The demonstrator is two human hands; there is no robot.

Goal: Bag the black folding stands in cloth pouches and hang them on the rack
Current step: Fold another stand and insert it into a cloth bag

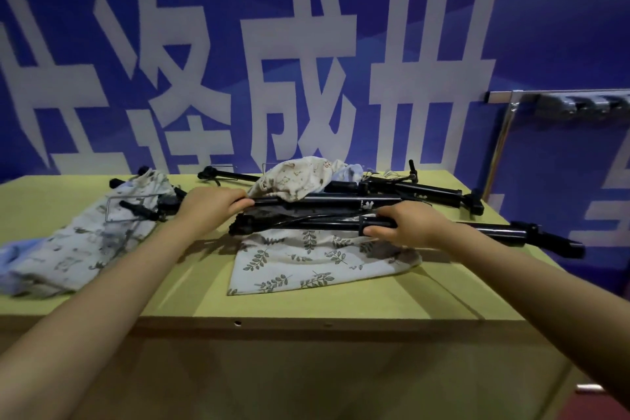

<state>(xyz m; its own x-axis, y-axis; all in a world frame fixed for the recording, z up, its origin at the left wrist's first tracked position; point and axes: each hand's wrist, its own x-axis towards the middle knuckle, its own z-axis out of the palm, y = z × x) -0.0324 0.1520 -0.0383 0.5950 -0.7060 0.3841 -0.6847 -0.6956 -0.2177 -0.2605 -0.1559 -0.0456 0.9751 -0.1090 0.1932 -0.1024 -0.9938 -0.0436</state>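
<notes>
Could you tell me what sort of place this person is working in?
Probably a packing or demonstration workstation, not a home: a plain yellow-green worktable stands against a big blue printed banner, a metal hook rack stands at the right, and several black folding stands lie among cloth pouches.

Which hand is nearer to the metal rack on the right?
Right. The right hand grips a black stand below-left of the rack; the left hand is farther left.
</notes>
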